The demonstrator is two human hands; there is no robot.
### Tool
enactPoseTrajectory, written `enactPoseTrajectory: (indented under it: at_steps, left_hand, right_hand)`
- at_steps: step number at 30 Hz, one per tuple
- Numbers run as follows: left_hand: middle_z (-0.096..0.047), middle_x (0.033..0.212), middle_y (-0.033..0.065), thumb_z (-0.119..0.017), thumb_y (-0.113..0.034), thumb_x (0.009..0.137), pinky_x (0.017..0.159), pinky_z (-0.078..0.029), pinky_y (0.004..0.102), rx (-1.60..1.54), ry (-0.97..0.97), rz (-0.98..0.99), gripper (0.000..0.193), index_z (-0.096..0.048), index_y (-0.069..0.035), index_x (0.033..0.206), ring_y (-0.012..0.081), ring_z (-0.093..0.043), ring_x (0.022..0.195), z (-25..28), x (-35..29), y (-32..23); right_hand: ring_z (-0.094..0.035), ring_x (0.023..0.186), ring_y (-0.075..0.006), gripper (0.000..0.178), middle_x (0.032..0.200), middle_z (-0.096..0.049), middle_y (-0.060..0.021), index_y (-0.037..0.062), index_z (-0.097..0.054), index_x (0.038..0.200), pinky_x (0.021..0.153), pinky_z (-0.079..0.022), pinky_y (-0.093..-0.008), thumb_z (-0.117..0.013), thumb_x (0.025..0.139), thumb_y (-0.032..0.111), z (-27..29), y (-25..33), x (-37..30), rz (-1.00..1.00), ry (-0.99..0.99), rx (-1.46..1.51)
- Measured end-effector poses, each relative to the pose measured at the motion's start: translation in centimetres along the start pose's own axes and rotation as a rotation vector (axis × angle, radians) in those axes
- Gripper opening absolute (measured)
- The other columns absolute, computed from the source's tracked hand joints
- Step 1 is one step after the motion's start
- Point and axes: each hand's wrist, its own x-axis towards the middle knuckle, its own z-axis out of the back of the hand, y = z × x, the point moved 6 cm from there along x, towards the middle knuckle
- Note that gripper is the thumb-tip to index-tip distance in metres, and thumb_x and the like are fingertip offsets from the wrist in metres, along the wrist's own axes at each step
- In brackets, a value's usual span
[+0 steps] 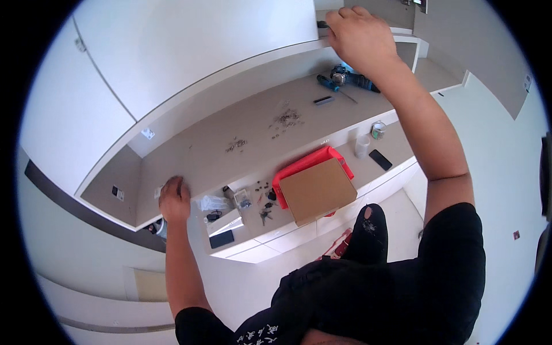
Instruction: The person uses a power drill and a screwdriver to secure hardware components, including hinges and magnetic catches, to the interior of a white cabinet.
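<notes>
This looks like a home being fitted out. White cabinets (pixel 190 40) stand above a shelf (pixel 198 158) bearing a screwdriver (pixel 328 83) and power tool (pixel 360 81).

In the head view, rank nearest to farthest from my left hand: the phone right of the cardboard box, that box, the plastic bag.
1. Plastic bag, just right of your left hand.
2. Cardboard box, farther right.
3. Phone, right of the box.
</notes>
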Motion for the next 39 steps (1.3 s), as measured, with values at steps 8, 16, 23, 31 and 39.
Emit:
enactPoseTrajectory:
  at_steps: [8,16,23,31,39]
  left_hand:
    - [-0.073,0.127,0.0075,-0.064,-0.027,0.096,0.101,-0.054,0.0472,-0.001,-0.013,0.024,0.028,-0.075,-0.015,0.119,0.0337,-0.068,0.116,-0.3,0.2,-0.2]
    - [-0.072,0.132,0.0066,-0.063,-0.028,0.096,0.104,-0.053,0.0462,0.003,0.006,0.047,0.031,-0.075,-0.015,0.121,0.0330,-0.067,0.121,-0.3,0.5,-0.3]
    - [-0.072,0.131,0.0068,-0.063,-0.028,0.095,0.105,-0.052,0.0477,0.009,0.026,0.066,0.032,-0.074,-0.015,0.121,0.0329,-0.067,0.121,-0.2,0.4,0.0]
    - [-0.072,0.132,0.0068,-0.063,-0.026,0.095,0.104,-0.052,0.0479,0.018,0.022,0.058,0.031,-0.074,-0.015,0.121,0.0340,-0.066,0.121,-0.4,0.4,-0.1]
    - [-0.072,0.131,0.0088,-0.064,-0.026,0.094,0.103,-0.053,0.0488,0.015,-0.003,0.011,0.032,-0.073,-0.014,0.123,0.0347,-0.067,0.120,-0.1,0.4,-0.3]
  right_hand:
    - [-0.074,0.091,-0.0351,0.026,0.097,-0.076,-0.0111,0.0100,-0.068,0.098,0.077,-0.060,-0.0500,-0.057,0.104,0.033,-3.1,-1.6,0.4,-0.106,0.253,0.037]
    - [-0.074,0.089,-0.0371,0.033,0.094,-0.075,-0.0137,0.0102,-0.070,0.095,0.076,-0.060,-0.0510,-0.055,0.105,0.038,-3.8,-1.8,0.3,-0.141,0.338,0.093]
    - [-0.072,0.088,-0.0386,0.038,0.091,-0.075,-0.0159,0.0076,-0.072,0.090,0.079,-0.059,-0.0523,-0.053,0.105,0.038,-2.7,-1.3,0.0,-0.023,0.032,0.100]
    - [-0.063,0.072,-0.0269,0.044,0.077,-0.066,-0.0115,0.0053,-0.073,0.095,0.074,-0.052,-0.0396,-0.059,0.106,0.046,-6.2,-4.1,-0.2,-0.306,0.460,0.711]
    - [-0.054,0.065,-0.0225,0.056,0.070,-0.060,-0.0101,0.0052,-0.067,0.084,0.063,-0.046,-0.0394,-0.072,0.096,0.060,-5.4,-6.5,1.7,-0.292,0.375,0.406]
